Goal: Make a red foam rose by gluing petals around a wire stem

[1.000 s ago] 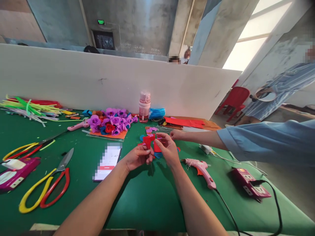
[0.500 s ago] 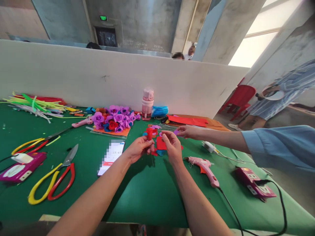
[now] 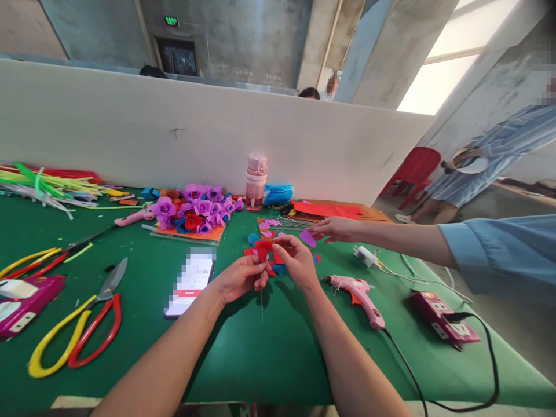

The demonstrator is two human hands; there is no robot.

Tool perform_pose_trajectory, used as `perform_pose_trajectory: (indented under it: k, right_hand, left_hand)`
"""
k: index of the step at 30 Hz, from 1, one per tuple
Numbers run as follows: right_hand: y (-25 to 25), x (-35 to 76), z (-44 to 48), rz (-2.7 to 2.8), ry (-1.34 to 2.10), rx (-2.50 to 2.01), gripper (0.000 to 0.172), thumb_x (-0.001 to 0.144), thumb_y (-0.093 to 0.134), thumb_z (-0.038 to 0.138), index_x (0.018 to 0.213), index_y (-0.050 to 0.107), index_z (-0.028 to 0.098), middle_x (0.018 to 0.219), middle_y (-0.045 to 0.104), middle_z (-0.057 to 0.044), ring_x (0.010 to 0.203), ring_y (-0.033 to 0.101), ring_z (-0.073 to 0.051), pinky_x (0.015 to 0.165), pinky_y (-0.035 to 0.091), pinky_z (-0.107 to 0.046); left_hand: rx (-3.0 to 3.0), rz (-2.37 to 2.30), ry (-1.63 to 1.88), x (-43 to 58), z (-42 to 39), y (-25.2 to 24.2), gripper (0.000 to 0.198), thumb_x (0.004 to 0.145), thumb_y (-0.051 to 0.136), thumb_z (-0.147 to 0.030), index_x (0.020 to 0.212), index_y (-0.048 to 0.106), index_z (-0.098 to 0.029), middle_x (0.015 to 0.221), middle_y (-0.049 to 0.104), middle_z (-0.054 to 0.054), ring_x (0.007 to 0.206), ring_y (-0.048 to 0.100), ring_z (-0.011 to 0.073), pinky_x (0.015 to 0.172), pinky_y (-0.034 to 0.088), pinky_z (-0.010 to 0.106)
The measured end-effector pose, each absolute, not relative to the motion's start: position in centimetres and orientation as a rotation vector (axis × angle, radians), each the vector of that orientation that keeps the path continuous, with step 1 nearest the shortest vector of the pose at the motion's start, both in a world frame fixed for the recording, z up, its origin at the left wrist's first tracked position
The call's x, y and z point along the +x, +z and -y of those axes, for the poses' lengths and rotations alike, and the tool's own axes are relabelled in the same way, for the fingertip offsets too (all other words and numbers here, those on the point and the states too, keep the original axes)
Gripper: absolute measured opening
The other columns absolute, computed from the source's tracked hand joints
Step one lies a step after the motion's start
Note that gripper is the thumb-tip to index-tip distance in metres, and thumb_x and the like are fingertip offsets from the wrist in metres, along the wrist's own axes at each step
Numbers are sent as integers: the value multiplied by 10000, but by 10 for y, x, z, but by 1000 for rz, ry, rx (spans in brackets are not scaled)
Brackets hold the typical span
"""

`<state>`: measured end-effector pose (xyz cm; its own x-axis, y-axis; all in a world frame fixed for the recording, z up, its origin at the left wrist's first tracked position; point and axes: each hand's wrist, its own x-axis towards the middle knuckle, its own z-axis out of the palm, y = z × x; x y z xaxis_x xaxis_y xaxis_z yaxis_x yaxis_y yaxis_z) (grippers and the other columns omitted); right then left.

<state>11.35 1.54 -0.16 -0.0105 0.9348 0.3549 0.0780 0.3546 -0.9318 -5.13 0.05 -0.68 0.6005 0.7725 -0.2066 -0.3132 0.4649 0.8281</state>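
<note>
Between both hands is a red petal piece [image 3: 263,249] on a thin wire [image 3: 262,307] that hangs down. My left hand [image 3: 243,274] pinches it from below, fingers closed. My right hand [image 3: 295,259] has thumb and forefinger closed on its upper right edge. Just behind lie loose cut pieces [image 3: 270,223] in purple, red and blue. A pink glue gun [image 3: 358,295] lies right of my right hand. Behind my left hand, a pile of purple, red and blue flowers [image 3: 202,207] rests on an orange sheet.
Another person's hand [image 3: 339,229] reaches in from the right, holding a purple petal [image 3: 307,238]. Around are a phone [image 3: 191,284], scissors [image 3: 106,295], a pink bottle [image 3: 256,182], a power strip [image 3: 445,318] and colored strips [image 3: 56,185].
My right hand has come to the red piece and now touches it. The other person's purple petal has moved up off the pieces into clearer view. The view has shifted slightly.
</note>
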Motion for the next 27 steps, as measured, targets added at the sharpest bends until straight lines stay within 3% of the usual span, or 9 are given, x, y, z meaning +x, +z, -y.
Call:
perform_pose_trajectory:
  k: [13,27]
  right_hand:
    - [-2,111,-14,1490,765,-1054,150,792,595,344,739,603,204,761,637,-24,738,590,-181,718,471,-325]
    - [-2,115,-15,1523,827,-1015,219,842,529,396,800,613,199,804,639,-31,785,585,-180,737,464,-295]
  left_hand:
    - [867,-631,668,-49,2,-7,210,737,725,-297,782,631,-114,527,593,16,465,506,83,469,348,196]
    - [851,-631,688,-49,3,-8,203,737,724,-289,786,641,-110,537,582,11,470,499,78,473,335,204]
